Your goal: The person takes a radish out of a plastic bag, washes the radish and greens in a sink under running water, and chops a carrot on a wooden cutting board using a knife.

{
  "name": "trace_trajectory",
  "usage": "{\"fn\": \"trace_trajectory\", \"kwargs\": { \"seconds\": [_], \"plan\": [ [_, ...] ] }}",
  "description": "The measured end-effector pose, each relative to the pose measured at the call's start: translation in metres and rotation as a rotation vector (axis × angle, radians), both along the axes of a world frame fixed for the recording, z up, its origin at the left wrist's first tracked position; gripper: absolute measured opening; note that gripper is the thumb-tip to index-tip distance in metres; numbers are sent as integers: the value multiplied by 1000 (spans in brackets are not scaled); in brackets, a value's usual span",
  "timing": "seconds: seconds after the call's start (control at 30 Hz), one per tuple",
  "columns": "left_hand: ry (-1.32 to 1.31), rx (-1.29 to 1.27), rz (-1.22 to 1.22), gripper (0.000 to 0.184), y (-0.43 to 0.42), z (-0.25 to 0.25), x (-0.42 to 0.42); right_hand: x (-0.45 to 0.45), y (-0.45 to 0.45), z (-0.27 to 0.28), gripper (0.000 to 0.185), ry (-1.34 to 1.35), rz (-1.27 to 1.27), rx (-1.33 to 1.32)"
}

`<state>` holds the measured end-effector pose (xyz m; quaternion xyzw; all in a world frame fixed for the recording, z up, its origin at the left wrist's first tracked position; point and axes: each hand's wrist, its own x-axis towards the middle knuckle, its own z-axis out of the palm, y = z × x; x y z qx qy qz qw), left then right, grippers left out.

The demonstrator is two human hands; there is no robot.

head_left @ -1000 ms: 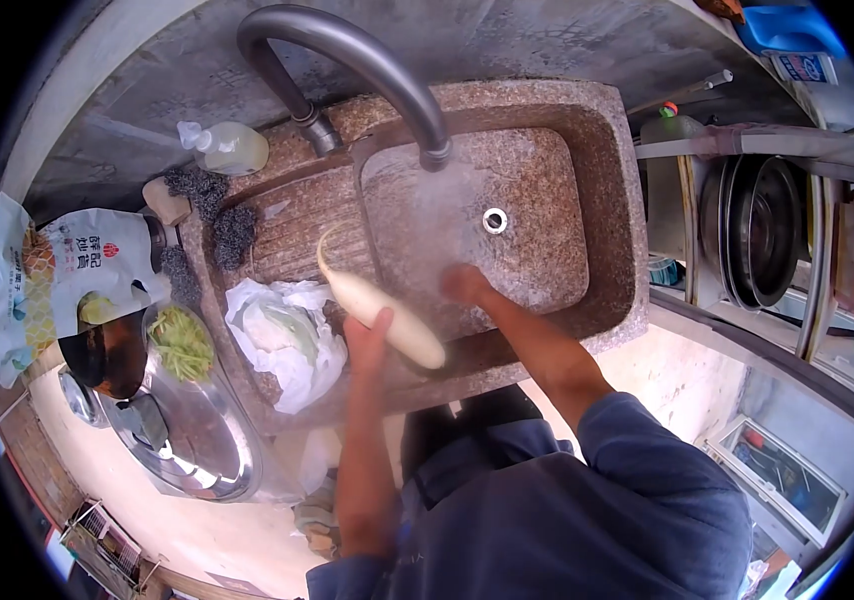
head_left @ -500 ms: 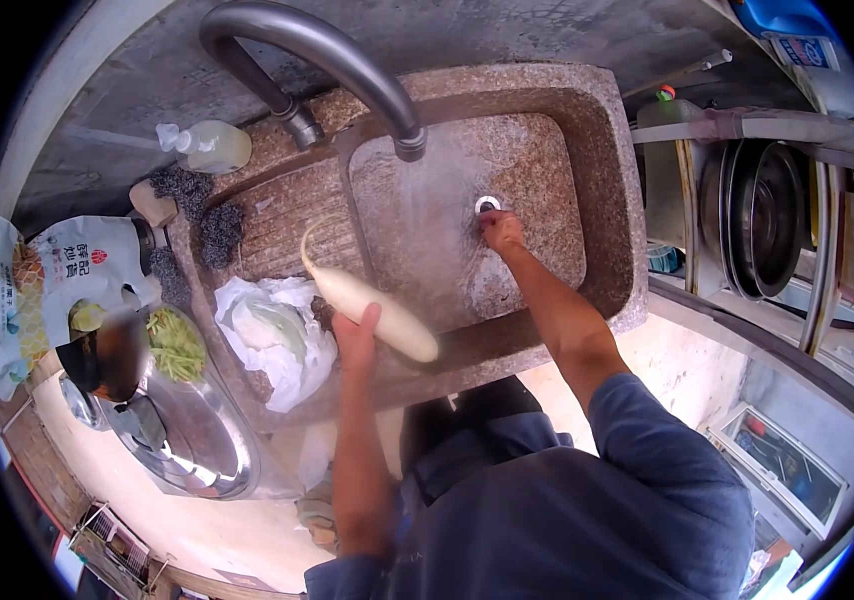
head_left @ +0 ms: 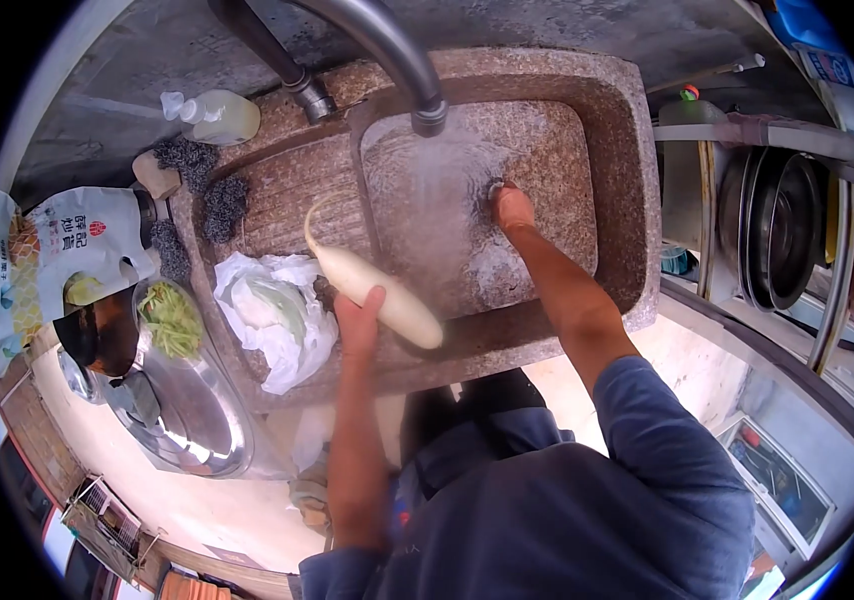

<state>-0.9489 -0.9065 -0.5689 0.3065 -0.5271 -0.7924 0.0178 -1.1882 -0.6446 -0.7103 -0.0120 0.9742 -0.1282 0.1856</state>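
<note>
A long white radish with a thin curved root lies in the grip of my left hand, over the sink's front edge. My right hand reaches down to the sink floor, its fingers closed at the round drain fitting. What is between those fingers is mostly hidden. Water runs from the faucet into the brown stone sink and ripples over its floor. Beside my left hand, a white plastic bag holds something pale green.
Steel-wool pads and a bottle of pale liquid stand at the back left. Shredded greens sit by a metal tray, near a printed bag. Metal pans are racked on the right.
The view has shifted slightly. My right hand stays at the drain; its white ring is no longer plainly visible, and more ripples show around it. My left hand still holds the radish.
</note>
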Motion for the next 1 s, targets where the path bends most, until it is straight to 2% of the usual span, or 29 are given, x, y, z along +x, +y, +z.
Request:
{"fn": "trace_trajectory", "kwargs": {
  "seconds": [0.03,0.13,0.17,0.23,0.27,0.33,0.37,0.43,0.5,0.6,0.63,0.67,0.73,0.83,0.93,1.0],
  "plan": [
    [2,-2,7,49,1,1,-1,7,4,31,19,7,51,-1],
    [0,5,12,47,0,2,-2,23,37,12,17,25,0,5],
    [4,0,12,47,0,1,-2,31,38,30,13,98,151,-33],
    [7,-7,-4,47,0,0,-1,59,32,40,11,29,220,-294],
    [9,-7,2,47,1,0,-1,76,33,32,17,-233,265,-510],
    [19,-16,21,48,0,-2,-1,119,29,2,20,-954,-28,-877],
    [18,-17,27,49,-1,-3,-2,133,15,26,22,-975,181,-799],
    [11,-15,37,49,0,-4,0,159,17,-32,22,-735,78,-830],
    [9,0,44,50,2,2,-2,141,8,30,21,-346,219,-553],
    [10,21,36,51,2,8,-3,94,24,23,17,108,-60,-419],
    [11,27,34,52,3,9,-4,74,32,29,17,161,-90,-370],
    [19,28,33,52,4,10,-6,58,44,21,17,172,-151,-396],
    [29,20,38,53,4,13,-7,31,56,31,18,99,-94,-467],
    [5,47,18,52,4,18,-9,14,74,-26,16,-7,-12,-625],
    [-26,-108,-26,44,-4,-17,6,14,35,16,22,-375,-385,-940],
    [-68,-56,6,37,-1,0,-2,13,-3,61,21,-552,-529,-1122]
  ]
}}
